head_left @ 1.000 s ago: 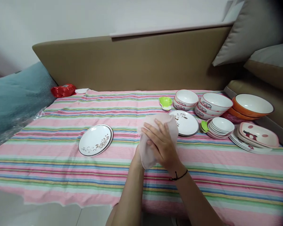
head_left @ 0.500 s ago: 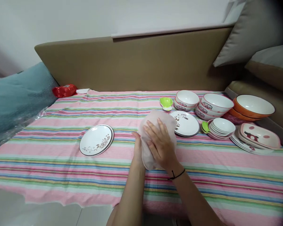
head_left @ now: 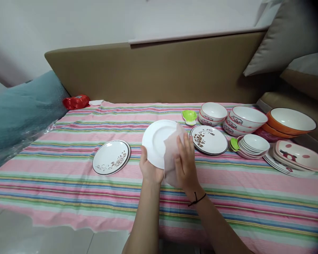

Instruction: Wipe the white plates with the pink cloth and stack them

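A plain white plate [head_left: 153,141] is tilted up above the striped cloth, a raised ring showing on its face. My left hand [head_left: 151,172] grips it from below, thumb at the left rim and fingers hidden behind. Over the plate's right part lies a thin, pale pink cloth [head_left: 170,158]. My right hand [head_left: 186,163] has hold of this cloth at the plate's right edge, fingers together and pointing up. To the left lie two stacked flower-patterned plates [head_left: 110,157]; a similar stack of plates [head_left: 210,141] is just beyond my right hand.
A striped tablecloth [head_left: 69,190] covers the surface. At right stand patterned bowls [head_left: 247,118], orange bowls [head_left: 293,120], small white bowls [head_left: 255,142] and pink dishes [head_left: 299,153]. A green leaf-shaped dish [head_left: 189,116] sits behind. At far left is a red package [head_left: 76,102].
The cloth, which covered nearly all of the plate, has slid right with my right hand, baring the plate's white left part. My left hand has moved slightly left.
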`<state>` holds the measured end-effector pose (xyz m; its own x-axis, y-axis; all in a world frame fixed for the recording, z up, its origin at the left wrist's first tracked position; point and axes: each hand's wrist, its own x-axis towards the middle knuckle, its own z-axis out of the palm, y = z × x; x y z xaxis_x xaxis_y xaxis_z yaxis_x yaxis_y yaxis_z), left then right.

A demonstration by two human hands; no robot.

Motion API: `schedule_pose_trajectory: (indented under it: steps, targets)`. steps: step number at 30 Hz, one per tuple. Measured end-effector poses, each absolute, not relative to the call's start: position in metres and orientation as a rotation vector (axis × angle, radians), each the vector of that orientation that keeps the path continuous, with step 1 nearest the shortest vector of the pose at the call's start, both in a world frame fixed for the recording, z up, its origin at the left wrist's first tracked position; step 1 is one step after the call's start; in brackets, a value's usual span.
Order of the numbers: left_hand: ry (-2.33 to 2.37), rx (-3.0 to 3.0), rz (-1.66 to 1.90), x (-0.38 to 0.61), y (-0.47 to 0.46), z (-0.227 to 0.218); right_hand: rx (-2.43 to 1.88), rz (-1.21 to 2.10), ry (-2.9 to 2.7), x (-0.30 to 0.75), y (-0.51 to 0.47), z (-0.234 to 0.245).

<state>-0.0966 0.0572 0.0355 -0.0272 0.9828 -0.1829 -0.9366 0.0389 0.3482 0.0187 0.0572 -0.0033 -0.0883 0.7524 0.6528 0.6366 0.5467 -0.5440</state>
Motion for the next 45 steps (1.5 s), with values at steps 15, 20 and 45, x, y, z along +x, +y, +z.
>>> schedule_pose_trajectory:
  steps: [15,20,45]
  targets:
    - [0.422,0.250,1.424,-0.089,0.055,0.033,-1.222,0.334,-1.610,0.042,0.067,0.016]
    - [0.465,0.232,1.461,-0.090,0.056,0.033,-1.138,0.656,-1.392,0.052,0.067,0.010]
    - [0.490,0.237,1.347,-0.072,0.051,0.032,-1.210,0.162,-1.904,0.023,0.052,0.011]
